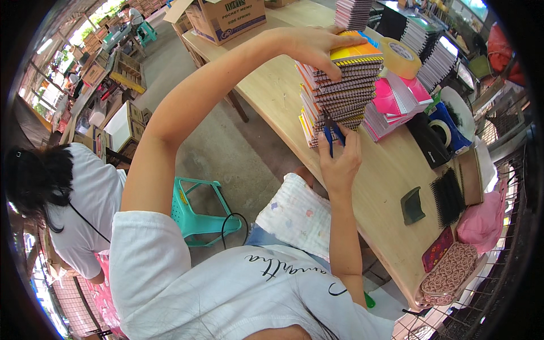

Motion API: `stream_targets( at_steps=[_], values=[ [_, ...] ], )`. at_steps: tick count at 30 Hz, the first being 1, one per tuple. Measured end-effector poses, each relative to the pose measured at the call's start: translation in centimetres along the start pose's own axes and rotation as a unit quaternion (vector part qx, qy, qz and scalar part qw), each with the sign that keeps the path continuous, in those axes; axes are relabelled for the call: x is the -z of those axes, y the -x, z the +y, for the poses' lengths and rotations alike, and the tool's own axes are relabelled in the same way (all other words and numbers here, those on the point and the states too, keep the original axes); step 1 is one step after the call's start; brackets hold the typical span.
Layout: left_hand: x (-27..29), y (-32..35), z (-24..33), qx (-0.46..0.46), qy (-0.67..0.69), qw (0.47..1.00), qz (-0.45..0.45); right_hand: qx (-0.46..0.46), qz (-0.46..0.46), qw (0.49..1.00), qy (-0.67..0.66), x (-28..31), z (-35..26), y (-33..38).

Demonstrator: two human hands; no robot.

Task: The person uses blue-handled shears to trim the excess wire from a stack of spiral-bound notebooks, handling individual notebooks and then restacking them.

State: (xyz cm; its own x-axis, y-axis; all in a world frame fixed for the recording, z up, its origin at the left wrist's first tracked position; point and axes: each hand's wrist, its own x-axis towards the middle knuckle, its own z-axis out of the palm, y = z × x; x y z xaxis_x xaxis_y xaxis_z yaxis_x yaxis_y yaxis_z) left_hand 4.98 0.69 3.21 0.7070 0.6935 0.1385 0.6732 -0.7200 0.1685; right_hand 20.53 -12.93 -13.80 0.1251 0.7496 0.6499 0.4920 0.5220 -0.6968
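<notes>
A tall stack of small spiral-bound notebooks (350,88) stands on the table, wire spines facing me and a yellow-orange cover on top. My left hand (310,48) lies over its top, fingers stretched across the cover and thumb down against the upper spines. Low at the front of the stack, my right hand (341,161) grips blue-handled pliers (330,137). Their dark jaws touch the wire coils near the bottom; exactly which coil they meet is too small to tell. Right of the stack, pink notebooks (396,102) sit in a pile beside a big tape roll (400,58).
The wooden table (374,198) also carries a cardboard box (226,20), more notebook stacks (436,62), a dark curved piece (412,205), black wire coils (447,198) and a patterned pouch (450,275). A teal stool (198,212) and another person (85,187) are at left.
</notes>
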Motion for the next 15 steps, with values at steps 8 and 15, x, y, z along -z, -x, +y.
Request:
stream_targets(
  at_steps=[8, 15],
  values=[
    [0.1, 0.0, 0.2, -0.019, 0.013, 1.0, 0.016, -0.424, -0.182, 0.75, -0.475, 0.5, 1.9, -1.0],
    [-0.4, 0.0, -0.4, -0.018, -0.009, 0.999, 0.025, -0.044, -0.019, 0.998, -0.033, 0.4, 0.0, 0.2]
  ],
)
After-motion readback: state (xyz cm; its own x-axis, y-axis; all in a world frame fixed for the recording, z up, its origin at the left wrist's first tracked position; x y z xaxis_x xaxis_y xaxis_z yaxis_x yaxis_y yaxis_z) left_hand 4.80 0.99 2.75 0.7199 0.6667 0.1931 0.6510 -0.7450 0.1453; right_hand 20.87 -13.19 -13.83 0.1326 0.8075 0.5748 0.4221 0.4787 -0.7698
